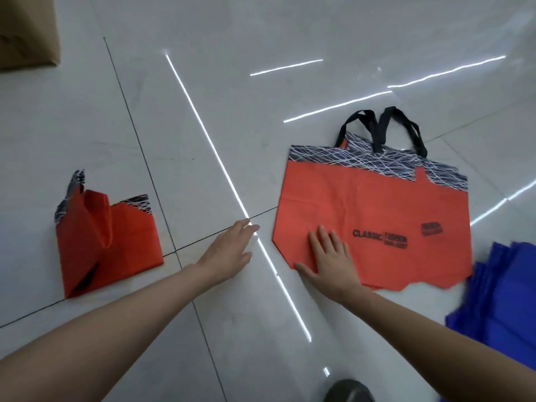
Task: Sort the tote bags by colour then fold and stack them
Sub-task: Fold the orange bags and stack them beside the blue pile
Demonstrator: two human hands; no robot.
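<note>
- Tote bag (377,216) in red is spread flat on the tiled floor (203,111), right of centre, and is judged ready to be smoothed before its first fold.
- It is pressed at its near left corner by the right hand (330,262), palm down, fingers straight and spread; nothing is grasped.
- The left hand (229,250) is held flat with fingers extended just beside the bag's left edge, apart from it; whether the floor is touched cannot be told.
- For a neat fold, creases should be swept outward first, the black handles (380,129) tucked inward, and the edges matched before the fold is pressed.
- The cloth looks thin and lightly creased, with a dark band of white scribbled lines along the top and black lettering near the bottom.
- A folded red bag (116,248) lies well apart to the left, and blue bags (504,300) are piled at the right.
</note>
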